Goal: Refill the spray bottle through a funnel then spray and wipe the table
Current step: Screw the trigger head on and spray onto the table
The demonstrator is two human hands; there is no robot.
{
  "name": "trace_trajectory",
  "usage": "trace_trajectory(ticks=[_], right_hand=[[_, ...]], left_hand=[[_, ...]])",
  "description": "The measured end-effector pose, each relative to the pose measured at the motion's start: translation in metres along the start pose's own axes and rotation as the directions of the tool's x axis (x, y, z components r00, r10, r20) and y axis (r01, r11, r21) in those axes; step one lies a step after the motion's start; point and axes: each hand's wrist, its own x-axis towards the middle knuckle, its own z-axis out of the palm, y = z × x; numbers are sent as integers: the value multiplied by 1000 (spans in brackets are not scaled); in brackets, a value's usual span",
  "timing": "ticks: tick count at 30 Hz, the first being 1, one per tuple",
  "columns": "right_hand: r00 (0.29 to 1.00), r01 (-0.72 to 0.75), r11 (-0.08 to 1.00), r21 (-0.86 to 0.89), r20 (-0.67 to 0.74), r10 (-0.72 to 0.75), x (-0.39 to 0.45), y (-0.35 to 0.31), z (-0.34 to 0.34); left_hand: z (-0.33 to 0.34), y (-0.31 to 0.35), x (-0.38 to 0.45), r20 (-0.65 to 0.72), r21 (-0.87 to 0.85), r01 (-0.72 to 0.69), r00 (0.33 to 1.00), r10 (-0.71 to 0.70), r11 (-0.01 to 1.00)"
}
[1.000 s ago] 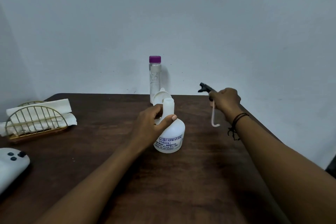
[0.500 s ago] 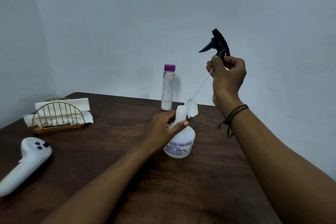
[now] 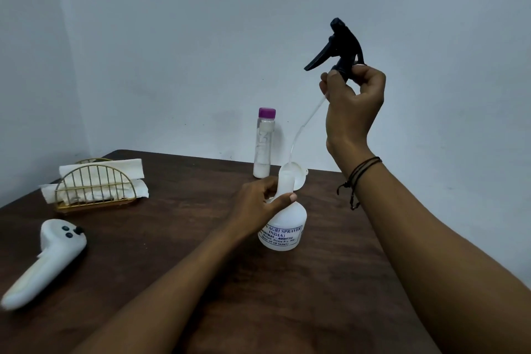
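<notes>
A white spray bottle (image 3: 283, 228) with a printed label stands upright on the dark wooden table (image 3: 178, 253), its neck uncapped. My left hand (image 3: 258, 201) grips the bottle's neck. My right hand (image 3: 352, 106) holds the black trigger sprayer head (image 3: 337, 43) high above the bottle. Its clear dip tube (image 3: 301, 129) hangs down, the tip at the bottle's mouth. A white funnel (image 3: 300, 178) lies just behind the bottle, partly hidden. A clear refill bottle (image 3: 264, 144) with a purple cap stands behind it near the wall.
A gold wire holder with white paper napkins (image 3: 97, 184) sits at the table's far left. A white handheld controller (image 3: 48, 261) lies at the near left. The table's right edge runs close to my right forearm. A plain wall stands behind.
My right hand has lifted the sprayer head from beside the bottle to high above it, swinging the tube's tip over the bottle's mouth. My left hand kept its grip on the neck.
</notes>
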Motion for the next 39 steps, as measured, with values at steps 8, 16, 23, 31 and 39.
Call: trace_trajectory(ticks=[8, 16, 23, 31, 39], right_hand=[[997, 46, 999, -14, 65, -45, -15, -1, -3], [996, 4, 1000, -7, 91, -4, -34, 3, -15], [973, -98, 987, -126, 195, 122, -56, 13, -27], [872, -255, 906, -337, 324, 366, -83, 46, -53], [728, -290, 813, -505, 435, 530, -81, 51, -55]], left_hand=[[-4, 5, 1, -6, -38, 9, 1000, -9, 999], [-1, 4, -1, 1, -83, 5, 1000, -5, 997], [0, 2, 0, -12, -25, -12, 1000, 12, 1000], [0, 8, -2, 33, -91, 9, 999, -6, 996], [3, 2, 1, -17, -133, 46, 999, -48, 990]])
